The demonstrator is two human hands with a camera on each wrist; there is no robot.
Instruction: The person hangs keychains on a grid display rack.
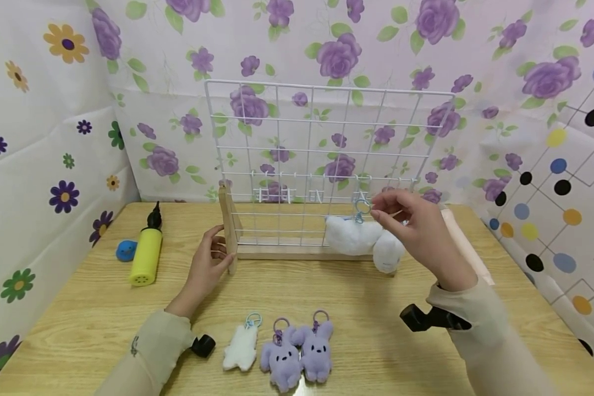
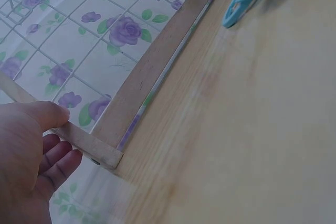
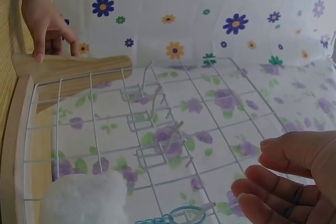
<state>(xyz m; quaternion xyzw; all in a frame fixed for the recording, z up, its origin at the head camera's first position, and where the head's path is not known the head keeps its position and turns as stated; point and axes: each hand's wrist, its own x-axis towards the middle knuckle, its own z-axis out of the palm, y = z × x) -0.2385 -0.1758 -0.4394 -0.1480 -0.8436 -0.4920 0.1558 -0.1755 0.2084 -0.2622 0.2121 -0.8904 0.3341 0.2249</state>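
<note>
My left hand [image 1: 210, 258] grips the wooden upright [image 1: 226, 220] at the left end of a white wire grid rack [image 1: 326, 87]; in the left wrist view the thumb lies on the wood with fingers beyond it. A fluffy white plush keychain [image 1: 348, 235] hangs by its light blue ring [image 3: 188, 208] from a hook on the grid's right side. Beside that ring is my right hand [image 1: 416, 231], fingers loosely bent; the right wrist view shows a gap between fingertips and ring. A second rounded white plush part [image 1: 388, 253] shows below the hand.
Several wire hooks [image 3: 157, 98] line the grid's middle. On the table front lie a flat white plush keychain [image 1: 241, 347] and two purple plush keychains [image 1: 283, 363]. A yellow hand pump [image 1: 146, 257] and small blue toy [image 1: 126, 251] are at the left. Floral cloth [image 1: 178, 137] stands behind.
</note>
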